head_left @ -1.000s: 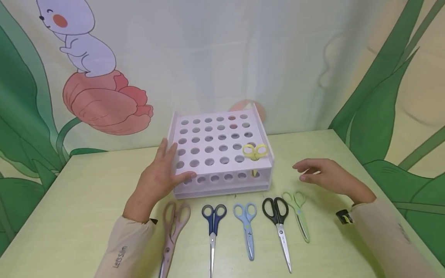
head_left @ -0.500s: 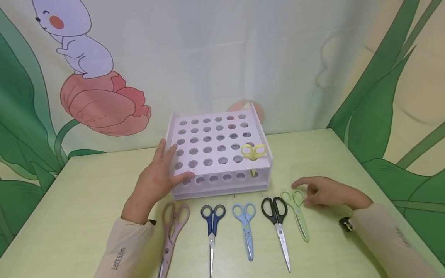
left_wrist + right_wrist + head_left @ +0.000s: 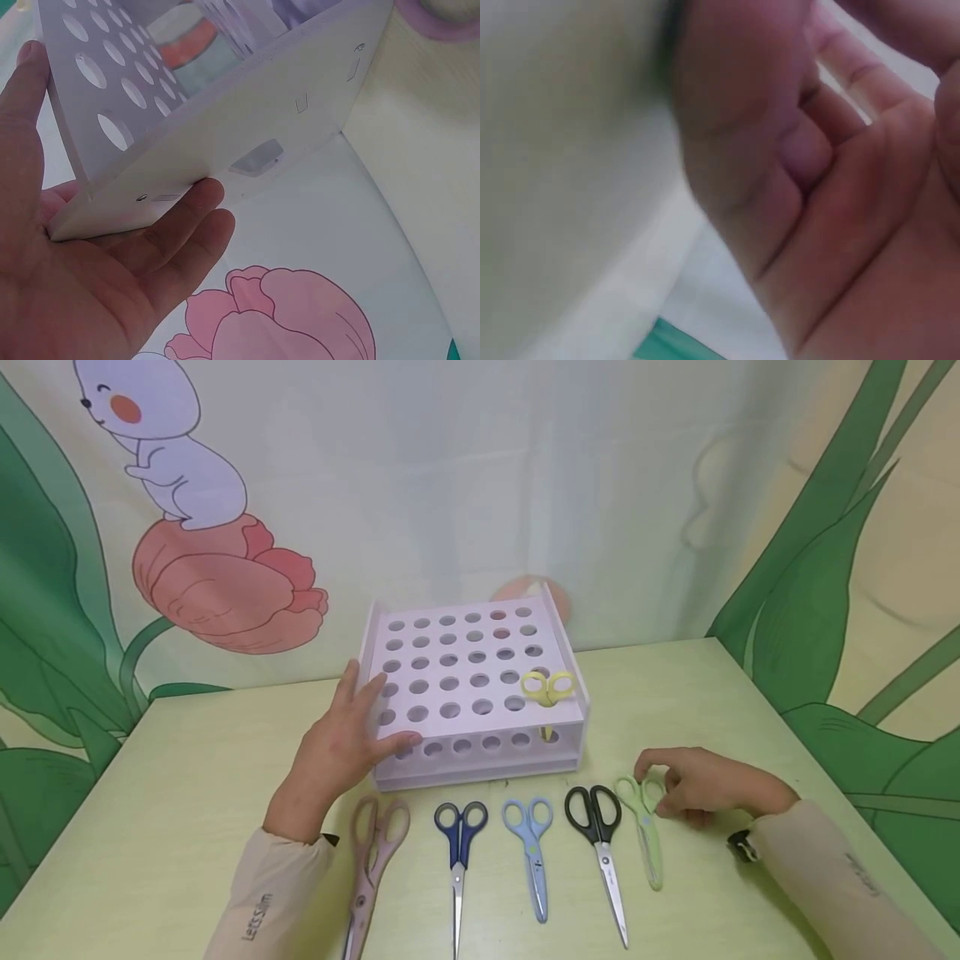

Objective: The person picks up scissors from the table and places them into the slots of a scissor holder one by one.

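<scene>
A white rack with rows of round holes stands at the table's middle; yellow scissors hang handles up in its front right hole. My left hand holds the rack's front left corner, its thumb at the front. In the left wrist view, fingertips lie along the rack's side panel. To the right, my right hand pinches the handle of light green scissors, whose blades point toward me. The right wrist view shows only the hand's palm and curled fingers; the scissors are hidden there.
Left of the green scissors lie black scissors, light blue scissors, navy scissors and pink scissors, in a row before the rack. A printed curtain hangs behind the table.
My right hand has come down and toward me to the green scissors and taken hold of the handle. The scissors have shifted and turned slightly. The left hand keeps its place on the rack.
</scene>
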`<state>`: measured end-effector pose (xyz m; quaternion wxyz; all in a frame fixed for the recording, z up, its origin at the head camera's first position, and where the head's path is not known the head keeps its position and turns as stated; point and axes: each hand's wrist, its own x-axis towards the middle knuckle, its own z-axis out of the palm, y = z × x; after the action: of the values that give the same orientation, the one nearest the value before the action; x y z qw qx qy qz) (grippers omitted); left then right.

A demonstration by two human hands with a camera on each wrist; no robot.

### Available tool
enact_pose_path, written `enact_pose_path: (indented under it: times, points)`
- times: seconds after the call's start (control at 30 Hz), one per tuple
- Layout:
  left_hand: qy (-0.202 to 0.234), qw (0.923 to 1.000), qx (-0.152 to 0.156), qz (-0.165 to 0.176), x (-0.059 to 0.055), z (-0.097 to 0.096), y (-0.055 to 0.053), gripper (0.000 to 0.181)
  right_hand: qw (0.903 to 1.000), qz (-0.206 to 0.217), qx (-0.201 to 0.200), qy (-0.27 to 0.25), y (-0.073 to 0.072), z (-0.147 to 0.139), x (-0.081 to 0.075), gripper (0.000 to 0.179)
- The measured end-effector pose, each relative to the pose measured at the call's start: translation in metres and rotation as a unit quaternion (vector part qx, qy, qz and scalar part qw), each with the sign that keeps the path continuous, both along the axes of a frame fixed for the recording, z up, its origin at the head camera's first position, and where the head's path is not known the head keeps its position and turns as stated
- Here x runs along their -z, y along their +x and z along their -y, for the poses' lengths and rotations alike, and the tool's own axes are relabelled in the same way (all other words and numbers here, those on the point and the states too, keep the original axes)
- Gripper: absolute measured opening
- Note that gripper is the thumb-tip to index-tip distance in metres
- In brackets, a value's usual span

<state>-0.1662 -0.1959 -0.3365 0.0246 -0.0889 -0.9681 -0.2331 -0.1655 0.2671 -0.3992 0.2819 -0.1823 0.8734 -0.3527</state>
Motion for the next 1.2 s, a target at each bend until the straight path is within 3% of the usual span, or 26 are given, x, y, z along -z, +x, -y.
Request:
enact_pose_path:
  times: [0.23, 0.6, 0.93, 1.2]
  points:
    - [-0.001, 1.0000, -0.004, 0.002, 0.000, 0.000, -0.001, 0.098, 0.9992, 0.017, 0.025, 0.025, 0.002, -0.013, -0.010, 0.032]
    - [-0.003, 1.0000, 0.000, -0.009, 0.001, 0.000, 0.000, 0.096, 0.9980, 0.019, 0.012, -0.060, -0.003, -0.033, -0.029, 0.029]
    - [-0.002, 1.0000, 0.001, -0.006, 0.002, 0.000, -0.001, 0.097, 0.9835, -0.049, 0.046, -0.168, -0.007, -0.036, -0.038, 0.029]
    - [0.003, 0.9999, 0.003, -0.010, 0.002, 0.001, -0.001, 0.095, 0.9650, -0.160, 0.069, -0.197, -0.007, -0.033, -0.043, 0.017]
